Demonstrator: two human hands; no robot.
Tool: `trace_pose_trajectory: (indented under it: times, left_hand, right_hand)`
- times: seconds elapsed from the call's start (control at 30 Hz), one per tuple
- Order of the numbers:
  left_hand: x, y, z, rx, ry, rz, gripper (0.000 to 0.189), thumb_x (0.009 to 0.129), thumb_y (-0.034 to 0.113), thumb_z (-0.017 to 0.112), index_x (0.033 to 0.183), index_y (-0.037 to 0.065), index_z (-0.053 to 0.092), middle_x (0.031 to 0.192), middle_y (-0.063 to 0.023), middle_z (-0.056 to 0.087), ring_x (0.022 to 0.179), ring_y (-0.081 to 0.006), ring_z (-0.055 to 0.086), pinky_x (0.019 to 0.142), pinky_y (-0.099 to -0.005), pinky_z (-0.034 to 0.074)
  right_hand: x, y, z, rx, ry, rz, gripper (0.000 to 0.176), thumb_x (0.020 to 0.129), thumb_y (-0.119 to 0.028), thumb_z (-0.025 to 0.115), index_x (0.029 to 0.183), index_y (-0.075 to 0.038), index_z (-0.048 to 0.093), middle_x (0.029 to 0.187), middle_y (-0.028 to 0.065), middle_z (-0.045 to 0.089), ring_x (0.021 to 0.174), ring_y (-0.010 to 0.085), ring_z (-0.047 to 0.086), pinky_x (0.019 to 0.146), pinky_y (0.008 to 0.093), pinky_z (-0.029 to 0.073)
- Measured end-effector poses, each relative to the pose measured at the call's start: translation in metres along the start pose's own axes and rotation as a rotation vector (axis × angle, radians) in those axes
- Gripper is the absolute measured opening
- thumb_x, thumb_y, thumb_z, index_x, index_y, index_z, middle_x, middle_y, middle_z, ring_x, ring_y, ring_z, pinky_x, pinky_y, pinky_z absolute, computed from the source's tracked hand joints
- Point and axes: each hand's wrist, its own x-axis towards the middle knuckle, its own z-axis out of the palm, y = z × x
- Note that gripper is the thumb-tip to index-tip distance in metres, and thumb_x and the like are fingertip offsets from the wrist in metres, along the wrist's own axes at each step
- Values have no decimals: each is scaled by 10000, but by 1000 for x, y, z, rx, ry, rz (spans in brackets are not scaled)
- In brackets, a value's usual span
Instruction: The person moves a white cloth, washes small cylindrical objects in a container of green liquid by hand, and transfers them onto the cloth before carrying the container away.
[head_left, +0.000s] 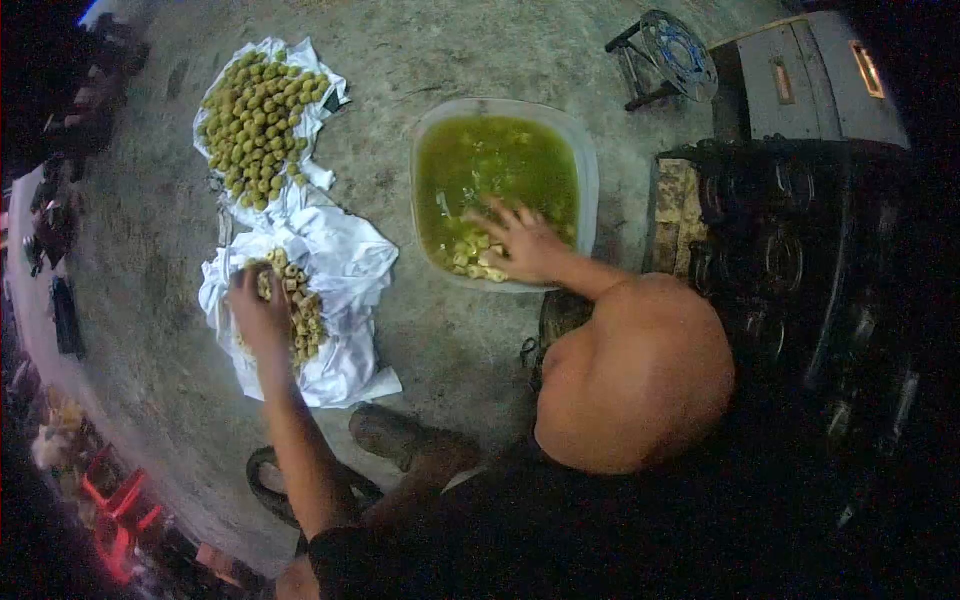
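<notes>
Fingers spread, my right hand (527, 243) is over the near part of a translucent tub (588, 180) of yellow-green liquid. Pale, ring-like pieces (470, 262) lie in the tub beside and under that hand. My left hand (262, 305) is at a pile of similar pale pieces (305, 325) on a white cloth (350, 260). Its fingers are curved near a pale piece, and whether they grip it is too small to tell.
Round greenish fruits (255, 125) are heaped on another white cloth (325, 180) at the upper left. A round-topped stool (680, 55) stands at the upper right, near grey cabinets (800, 85). Red plastic items (118, 510) are at the lower left.
</notes>
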Motion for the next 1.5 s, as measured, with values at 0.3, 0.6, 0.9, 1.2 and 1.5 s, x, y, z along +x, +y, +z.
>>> trace_pose_trajectory:
  times: [0.3,0.6,0.9,1.2,1.5]
  left_hand:
    - [78,21,-40,-110,-458,274,235,914,131,640,1139,65,633,1124,-152,635,923,-334,672,791,-387,537]
    - [35,-126,-177,407,-479,59,233,916,155,625,1123,48,633,1037,-172,671,939,-333,673,787,-423,525]
    - [-49,-266,-154,173,-634,-422,325,890,266,656,1138,56,668,1005,-218,703,845,-318,692,764,-410,525]
    - [-60,-259,-156,92,-621,-590,345,907,313,658,1165,85,652,906,-128,701,707,-196,642,662,-367,514]
    - [-72,-263,-150,42,-592,-604,338,904,310,667,1130,60,656,810,-96,668,672,-179,624,625,-360,496]
  right_hand:
    - [-4,17,-11,58,-263,1,660,881,-606,529,1466,-314,444,1508,234,339,1313,479,408,1096,660,221]
    - [-6,0,-18,-21,-339,91,721,866,-682,519,1491,-345,388,1518,240,316,1340,472,380,1103,632,277]
    - [-7,-9,-41,17,-368,83,754,820,-641,614,1480,-349,395,1490,281,359,1255,501,488,1014,530,451]
    - [1,2,-32,42,-448,108,744,804,-700,598,1442,-342,460,1515,231,362,1254,502,490,1029,534,441]
    - [-9,2,-30,132,-361,109,752,830,-670,606,1421,-215,502,1387,206,478,1213,443,531,1045,492,420]
